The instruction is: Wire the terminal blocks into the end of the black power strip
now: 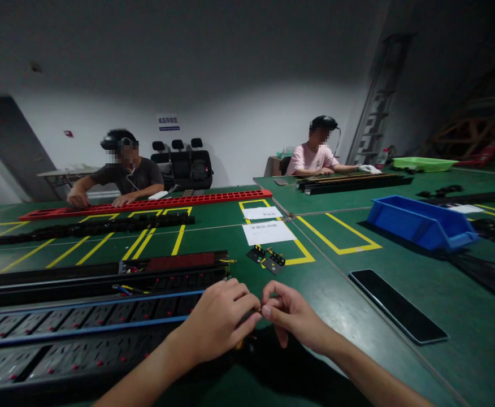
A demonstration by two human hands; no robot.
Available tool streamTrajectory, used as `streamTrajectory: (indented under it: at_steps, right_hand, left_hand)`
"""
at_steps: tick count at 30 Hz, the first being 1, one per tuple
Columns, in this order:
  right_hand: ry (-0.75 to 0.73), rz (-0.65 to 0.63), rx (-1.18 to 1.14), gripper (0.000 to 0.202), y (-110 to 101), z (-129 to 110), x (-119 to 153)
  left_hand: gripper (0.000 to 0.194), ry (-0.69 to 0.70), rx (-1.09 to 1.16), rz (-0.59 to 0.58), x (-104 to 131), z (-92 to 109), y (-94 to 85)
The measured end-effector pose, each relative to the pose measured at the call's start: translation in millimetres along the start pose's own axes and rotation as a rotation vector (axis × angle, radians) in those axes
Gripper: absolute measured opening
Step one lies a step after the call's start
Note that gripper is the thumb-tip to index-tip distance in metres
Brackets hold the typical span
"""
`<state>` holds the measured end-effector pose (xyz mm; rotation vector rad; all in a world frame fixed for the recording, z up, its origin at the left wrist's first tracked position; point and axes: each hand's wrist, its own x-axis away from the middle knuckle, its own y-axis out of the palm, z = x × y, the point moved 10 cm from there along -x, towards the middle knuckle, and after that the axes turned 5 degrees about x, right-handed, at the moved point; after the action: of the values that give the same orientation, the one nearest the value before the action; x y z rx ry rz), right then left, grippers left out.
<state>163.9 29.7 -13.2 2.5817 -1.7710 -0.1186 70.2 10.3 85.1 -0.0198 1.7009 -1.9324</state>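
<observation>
Near the end of the long socket strips, my left hand (222, 322) and my right hand (292, 311) meet, with thumb and fingers of both pinched together. Something tiny is between their fingertips, too small to make out. Just under my left hand a bit of yellow and black (247, 343) shows, mostly hidden. A socket strip with blue edges (103, 316) passes beneath my left hand, and another socket strip (86, 359) lies nearer. Beyond them is a black channel with a dark red strip (179, 261) and loose wire ends. Small black plates with terminals (268, 260) lie past my fingertips.
Right of my hands lies a phone (400, 308), with a blue bin (421, 226) behind it. Paper labels (268, 233) sit mid-table. A red slotted rack (166, 202) stretches before one co-worker (124, 169); another person (313, 155) sits behind black rails (353, 183).
</observation>
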Motion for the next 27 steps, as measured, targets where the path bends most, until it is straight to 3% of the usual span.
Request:
streamTrajectory:
  at_steps: [5, 8, 13, 16, 21, 27]
  right_hand:
    - [0.021, -0.005, -0.027, 0.050, 3.2, 3.8, 1.6]
    - [0.068, 0.106, -0.045, 0.048, -8.1, 9.4, 0.6]
    - [0.165, 0.317, -0.062, 0.038, -37.5, 24.4, -0.8]
    - [0.209, 0.377, -0.061, 0.036, -47.1, 31.4, -0.6]
    - [0.215, 0.344, -0.022, 0.039, -42.8, 31.1, -0.8]
    - [0.219, 0.323, 0.001, 0.034, -41.6, 32.1, 0.4]
  left_hand:
    - [0.019, 0.006, -0.020, -0.037, 0.4, 1.7, -1.3]
    - [0.012, -0.046, -0.050, -0.068, 2.0, -13.4, -16.9]
    - [0.014, -0.272, -0.014, -0.052, 2.9, -73.3, -61.0]
    - [0.019, -0.367, 0.002, -0.101, -1.4, -105.5, -67.1]
    - [0.020, -0.426, 0.045, -0.134, -9.9, -130.5, -53.3]
    - [0.013, -0.414, 0.016, -0.254, -10.8, -126.3, -17.9]
